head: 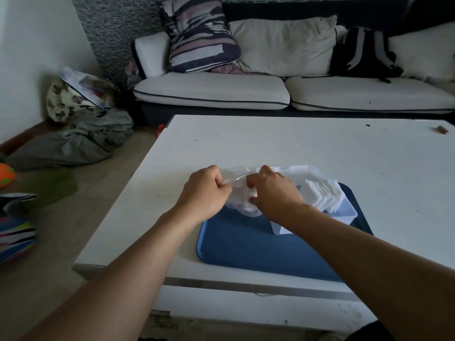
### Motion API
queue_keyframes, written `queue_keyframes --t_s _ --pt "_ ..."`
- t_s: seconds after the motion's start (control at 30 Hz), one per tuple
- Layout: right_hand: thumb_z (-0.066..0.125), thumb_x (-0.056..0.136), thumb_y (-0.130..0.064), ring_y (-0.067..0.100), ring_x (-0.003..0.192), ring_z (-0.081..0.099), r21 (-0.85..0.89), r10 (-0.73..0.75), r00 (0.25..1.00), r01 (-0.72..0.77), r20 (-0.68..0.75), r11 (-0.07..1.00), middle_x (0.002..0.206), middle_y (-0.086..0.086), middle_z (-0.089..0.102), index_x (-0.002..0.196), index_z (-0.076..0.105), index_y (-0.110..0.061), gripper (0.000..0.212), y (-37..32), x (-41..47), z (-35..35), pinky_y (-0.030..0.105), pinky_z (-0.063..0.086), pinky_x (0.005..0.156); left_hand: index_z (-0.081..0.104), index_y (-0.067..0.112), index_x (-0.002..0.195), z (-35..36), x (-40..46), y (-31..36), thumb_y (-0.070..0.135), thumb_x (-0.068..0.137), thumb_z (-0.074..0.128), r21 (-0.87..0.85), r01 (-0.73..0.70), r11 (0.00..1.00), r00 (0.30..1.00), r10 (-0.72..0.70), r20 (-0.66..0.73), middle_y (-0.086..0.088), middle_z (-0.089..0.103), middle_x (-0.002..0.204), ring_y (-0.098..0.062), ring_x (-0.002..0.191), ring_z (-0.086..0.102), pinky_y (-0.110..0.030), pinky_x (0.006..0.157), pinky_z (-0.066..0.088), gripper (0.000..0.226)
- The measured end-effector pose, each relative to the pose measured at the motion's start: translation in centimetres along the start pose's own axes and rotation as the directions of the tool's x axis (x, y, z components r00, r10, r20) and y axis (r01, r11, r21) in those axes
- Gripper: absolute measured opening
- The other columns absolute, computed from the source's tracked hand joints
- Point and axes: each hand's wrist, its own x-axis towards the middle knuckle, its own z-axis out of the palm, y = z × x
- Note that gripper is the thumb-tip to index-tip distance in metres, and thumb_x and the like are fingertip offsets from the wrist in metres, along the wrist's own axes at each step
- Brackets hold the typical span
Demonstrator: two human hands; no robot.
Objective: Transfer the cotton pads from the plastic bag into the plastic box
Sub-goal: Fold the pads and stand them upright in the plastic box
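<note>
Both hands on the plastic bag — gripping its rim.
Left hand and right hand pinch it just left of the plastic box — cotton pads inside.

The white table before me carries a blue tray near its front edge. A small brown object, too small to identify, lies at the far right corner.

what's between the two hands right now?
Head view: the plastic bag spans the gap. The left hand and right hand each pinch its clear top edge, with white pads inside it, above the blue tray.
</note>
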Motion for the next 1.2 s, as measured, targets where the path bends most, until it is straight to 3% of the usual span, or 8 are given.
queue_keyframes --t_s 0.17,0.53,0.6,0.7,0.8,0.87,0.97,1.2 --pt "0.068 0.090 -0.021 0.032 0.094 0.061 0.044 -0.020 0.999 0.018 0.041 0.999 0.113 0.006 0.051 0.110 0.063 -0.023 0.020 -0.1 -0.5 -0.5 0.035 0.040 0.068 0.041 0.017 0.110 1.5 -0.4 -0.5 0.033 0.083 0.074 0.206 -0.021 0.978 1.000 0.024 -0.014 -0.003 0.048 0.110 -0.033 0.089 0.059 -0.040 0.072 0.049 0.045" --pt "0.080 0.081 -0.026 0.014 0.084 0.056 0.379 -0.198 0.974 0.225 -0.111 0.897 0.099 -0.004 0.064 0.090 0.065 -0.019 0.019 -0.7 -2.5 -4.0 0.031 0.049 0.073 0.039 0.016 0.108 2.6 0.5 -1.8 0.021 0.085 0.068 0.227 0.024 0.974 0.999 -0.031 0.025 -0.006 0.047 0.107 -0.034 0.089 0.059 -0.040 0.071 0.047 0.037" --pt "0.080 0.082 -0.018 0.014 0.072 0.058 0.634 -0.045 0.995 0.095 -0.094 0.767 0.086 0.004 0.068 0.092 0.064 -0.010 0.021 0.3 -2.4 -4.9 0.027 0.050 0.066 0.037 0.019 0.109 2.0 0.7 -1.7 0.024 0.082 0.071 0.217 0.073 0.974 0.989 -0.098 0.108 -0.004 0.044 0.112 -0.031 0.093 0.057 -0.040 0.076 0.048 0.044" --pt "0.069 0.091 -0.004 0.017 0.075 0.067 0.961 0.154 0.978 -0.170 0.138 0.219 0.098 0.011 0.067 0.114 0.059 -0.005 0.025 2.0 -2.4 -5.1 0.029 0.061 0.065 0.028 0.024 0.132 0.2 0.7 -0.5 0.028 0.070 0.079 0.291 0.088 0.953 0.924 -0.187 0.334 0.001 0.032 0.126 -0.026 0.112 0.051 -0.041 0.091 0.051 0.080" --pt "0.058 0.096 0.000 0.021 0.087 0.067 0.971 0.135 0.964 -0.236 0.230 0.032 0.105 0.011 0.064 0.125 0.059 -0.002 0.029 2.3 -2.2 -4.9 0.033 0.063 0.072 0.035 0.031 0.140 -1.5 -0.1 2.4 0.045 0.062 0.074 -0.169 0.215 0.962 0.927 -0.146 0.346 0.004 0.038 0.138 -0.022 0.122 0.047 -0.038 0.098 0.047 0.089" --pt "0.051 0.096 0.003 0.023 0.090 0.065 0.977 0.088 0.975 -0.209 0.205 0.033 0.104 0.013 0.064 0.123 0.061 -0.002 0.029 1.7 -2.3 -4.9 0.032 0.061 0.069 0.057 0.024 0.124 -1.4 -0.8 4.5 0.058 0.068 0.066 -0.652 0.372 0.660 0.927 -0.232 0.294 -0.008 0.055 0.135 -0.026 0.114 0.058 -0.041 0.095 0.051 0.066" --pt "0.044 0.096 0.004 0.017 0.085 0.065 0.983 -0.005 0.993 -0.119 0.121 0.139 0.095 0.010 0.068 0.119 0.064 -0.002 0.031 0.3 -2.7 -5.2 0.026 0.056 0.066 0.067 0.011 0.121 -0.6 -1.7 6.9 0.066 0.090 0.049 -0.814 0.534 0.230 0.837 -0.277 0.471 -0.017 0.072 0.112 -0.034 0.097 0.070 -0.048 0.085 0.058 0.065" --pt "0.037 0.083 -0.019 0.017 0.102 0.062 0.909 -0.041 0.999 0.050 -0.036 0.414 0.112 0.012 0.066 0.126 0.059 0.000 0.052 -0.5 -2.9 -5.3 0.033 0.054 0.088 0.067 0.014 0.121 -0.3 -2.6 8.3 0.043 0.107 0.038 -0.828 0.550 0.106 0.833 -0.140 0.536 -0.011 0.076 0.104 -0.021 0.081 0.074 -0.032 0.062 0.060 0.043"
